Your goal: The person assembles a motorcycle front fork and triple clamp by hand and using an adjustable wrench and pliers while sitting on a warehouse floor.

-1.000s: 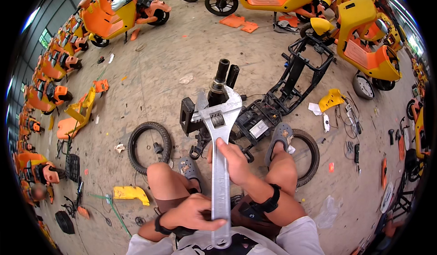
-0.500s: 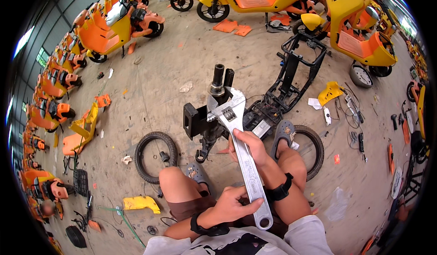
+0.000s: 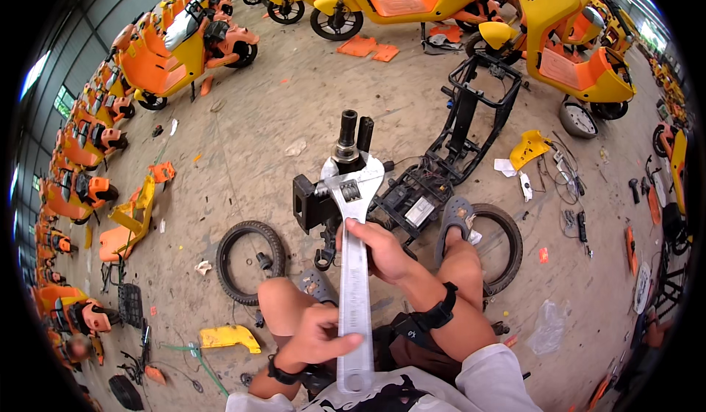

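A large silver adjustable wrench (image 3: 354, 280) points away from me, its jaws around the black steering column (image 3: 347, 129) just below a metal nut. I cannot tell whether the jaws grip tightly. My right hand (image 3: 382, 254) is closed round the upper handle, close below the head. Lower down, my left hand (image 3: 321, 335) holds the handle near its end, thumb laid across it. Beyond the wrench, the stripped black scooter frame (image 3: 471, 118) stretches away to the right. A black box-shaped bracket (image 3: 305, 202) juts out left of the column.
Tyres lie on both sides, a left one (image 3: 251, 261) and a right one (image 3: 507, 250). Yellow panels (image 3: 229, 338), cables (image 3: 562, 169) and a loose wheel hub (image 3: 579, 120) litter the concrete floor. Rows of yellow-orange scooters (image 3: 397, 4) stand at the back and left.
The wrench has swung from slanting to nearly straight, its handle end moving left with both hands. Its head now sits nearer the column. The view has shifted slightly.
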Demonstrator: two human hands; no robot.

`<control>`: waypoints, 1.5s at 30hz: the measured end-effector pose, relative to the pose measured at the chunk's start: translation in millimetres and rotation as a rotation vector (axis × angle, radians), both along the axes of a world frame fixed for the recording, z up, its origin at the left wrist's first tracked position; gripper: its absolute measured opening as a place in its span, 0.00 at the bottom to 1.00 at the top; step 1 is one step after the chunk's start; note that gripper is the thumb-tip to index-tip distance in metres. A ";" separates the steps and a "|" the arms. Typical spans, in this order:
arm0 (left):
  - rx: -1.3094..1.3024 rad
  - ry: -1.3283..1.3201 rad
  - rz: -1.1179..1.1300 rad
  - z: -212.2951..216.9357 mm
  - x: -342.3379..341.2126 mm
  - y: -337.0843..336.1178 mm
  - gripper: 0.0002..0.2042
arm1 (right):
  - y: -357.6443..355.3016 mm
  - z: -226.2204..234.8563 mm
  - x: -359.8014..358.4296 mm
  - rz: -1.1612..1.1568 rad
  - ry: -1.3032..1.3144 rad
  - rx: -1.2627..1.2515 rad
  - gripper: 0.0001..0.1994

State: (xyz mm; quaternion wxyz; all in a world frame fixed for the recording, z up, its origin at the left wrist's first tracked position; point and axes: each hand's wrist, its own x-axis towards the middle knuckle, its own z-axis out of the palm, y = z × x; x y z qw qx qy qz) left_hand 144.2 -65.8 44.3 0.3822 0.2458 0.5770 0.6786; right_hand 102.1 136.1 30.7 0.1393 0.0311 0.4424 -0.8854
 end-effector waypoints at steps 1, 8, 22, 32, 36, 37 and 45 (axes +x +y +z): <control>0.057 0.028 -0.027 6.6 -9.0 -10.2 0.09 | -4.6 3.1 -2.2 0.039 0.007 -0.069 0.24; 0.165 -0.049 0.091 41.2 -46.4 -39.8 0.22 | -38.7 -1.5 -26.4 -0.011 0.116 -0.146 0.17; 0.040 0.113 -0.084 12.3 -21.6 -32.9 0.08 | -31.6 -7.9 5.3 -0.187 0.096 0.051 0.15; -0.068 0.004 -0.030 29.9 -0.3 -24.6 0.08 | -30.8 3.7 12.7 -0.243 0.032 -0.007 0.14; -0.051 0.183 -0.067 37.1 3.2 -5.3 0.08 | -17.1 3.7 18.2 -0.153 0.063 -0.036 0.13; -0.070 0.216 -0.080 40.6 1.9 0.6 0.08 | -15.6 5.0 18.8 -0.173 0.047 -0.038 0.14; -0.070 0.163 0.021 49.3 15.9 35.0 0.07 | 11.7 -1.8 7.1 -0.119 0.133 0.090 0.15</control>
